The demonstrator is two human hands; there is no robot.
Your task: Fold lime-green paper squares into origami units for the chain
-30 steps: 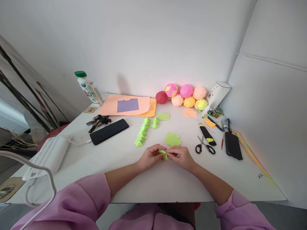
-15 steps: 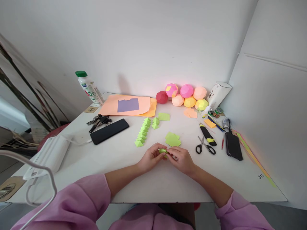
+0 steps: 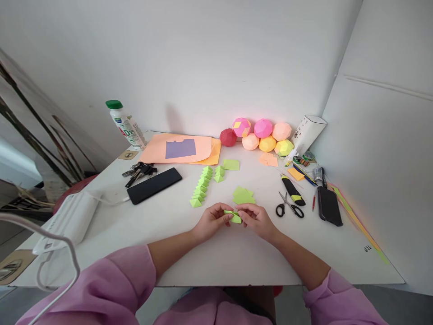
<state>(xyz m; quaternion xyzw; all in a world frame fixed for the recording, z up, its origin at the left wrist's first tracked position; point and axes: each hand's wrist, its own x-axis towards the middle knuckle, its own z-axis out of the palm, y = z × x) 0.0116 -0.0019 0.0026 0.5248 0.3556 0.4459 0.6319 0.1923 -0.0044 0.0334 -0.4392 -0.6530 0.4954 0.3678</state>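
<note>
Between my two hands is a small piece of green paper (image 3: 234, 217), folded, near the front middle of the white table. My left hand (image 3: 213, 221) pinches its left end between thumb and fingers. The right end is gripped by my right hand (image 3: 257, 222), thumb in front and fingers partly hidden behind. Just beyond the hands lies a loose stack of green paper pieces (image 3: 243, 195). To the left, folded green paper units (image 3: 202, 186) form a long row, with a shorter row (image 3: 219, 174) beside it. A single green sheet (image 3: 231, 164) lies farther back.
Scissors (image 3: 286, 205), a utility knife (image 3: 292, 190) and a black phone case (image 3: 329, 206) lie to the right. Paper balls (image 3: 263, 128) sit against the wall. On the left are a black phone (image 3: 154, 185), keys (image 3: 139, 171), a power strip (image 3: 71, 219) and a bottle (image 3: 126, 126).
The green paper has turned and now shows a flatter, wider face between my hands. My right hand has shifted slightly right, and the fingertips have moved apart.
</note>
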